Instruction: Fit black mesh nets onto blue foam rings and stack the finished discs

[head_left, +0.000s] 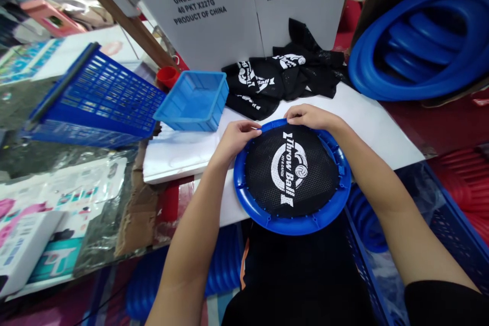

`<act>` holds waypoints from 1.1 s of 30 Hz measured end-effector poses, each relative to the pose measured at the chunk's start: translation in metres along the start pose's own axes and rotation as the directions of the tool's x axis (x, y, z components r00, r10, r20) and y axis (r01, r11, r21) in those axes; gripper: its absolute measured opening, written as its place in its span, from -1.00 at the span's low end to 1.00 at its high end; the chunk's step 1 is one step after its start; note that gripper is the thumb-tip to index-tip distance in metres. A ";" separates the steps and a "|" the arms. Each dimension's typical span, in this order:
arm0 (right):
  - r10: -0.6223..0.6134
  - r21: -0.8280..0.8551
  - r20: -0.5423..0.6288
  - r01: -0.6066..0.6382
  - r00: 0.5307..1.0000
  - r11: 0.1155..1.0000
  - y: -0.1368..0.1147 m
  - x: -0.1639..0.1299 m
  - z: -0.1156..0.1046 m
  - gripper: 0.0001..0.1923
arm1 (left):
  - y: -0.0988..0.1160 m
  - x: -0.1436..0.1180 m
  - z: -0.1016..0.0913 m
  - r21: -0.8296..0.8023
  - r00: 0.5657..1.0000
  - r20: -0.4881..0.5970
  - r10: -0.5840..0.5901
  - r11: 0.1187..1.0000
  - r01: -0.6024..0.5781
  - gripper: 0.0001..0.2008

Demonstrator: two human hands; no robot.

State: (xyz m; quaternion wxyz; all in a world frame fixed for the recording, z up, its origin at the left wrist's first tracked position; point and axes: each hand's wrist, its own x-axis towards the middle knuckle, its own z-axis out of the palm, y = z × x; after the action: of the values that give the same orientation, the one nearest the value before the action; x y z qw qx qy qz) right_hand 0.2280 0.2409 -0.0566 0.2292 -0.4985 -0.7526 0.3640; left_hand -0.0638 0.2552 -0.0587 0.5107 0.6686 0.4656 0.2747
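Note:
In front of me a round blue plastic ring (252, 202) has a black mesh net (263, 183) stretched across it, printed in white with "Throw Ball". The ring lies partly on the white table surface and overhangs its near edge. At the ring's upper left, my left hand (239, 137) pinches the rim with thumb and fingers. My right hand (311, 116) has its fingertips closed on the top of the rim, where the net's edge meets it. Just beyond the ring lies a heap of loose black mesh nets (282, 79) with the same white print.
A light-blue tray (193, 99) and a blue basket (103, 97) stand to the left. White cartons (214, 15) form a wall behind. Blue rings (359, 71) fill a box at the right, and a blue crate (454, 219) holds more below. Red rings (464, 183) lie far right.

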 end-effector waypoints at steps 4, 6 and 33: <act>0.015 -0.035 -0.016 -0.016 1.000 0.999 -0.001 0.000 0.001 -0.84 | -0.001 0.001 0.001 0.057 1.000 -0.020 0.021 0.998 -0.020 -0.79; 0.019 -0.044 -0.021 -0.020 1.000 0.999 -0.001 0.000 0.002 -0.83 | -0.001 0.002 0.003 0.083 0.999 -0.020 0.034 0.996 -0.032 -0.81; -0.283 -0.246 -0.063 0.260 0.957 0.934 -0.011 -0.012 0.016 -0.69 | 0.005 -0.014 0.022 0.620 0.822 0.343 0.454 0.548 -0.561 -0.80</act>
State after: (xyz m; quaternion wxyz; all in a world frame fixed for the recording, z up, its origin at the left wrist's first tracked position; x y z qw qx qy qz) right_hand 0.2151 0.2218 -0.0581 0.2530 -0.4304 -0.8401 0.2122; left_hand -0.0498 0.2330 -0.0595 0.1491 0.9332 0.2819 0.1657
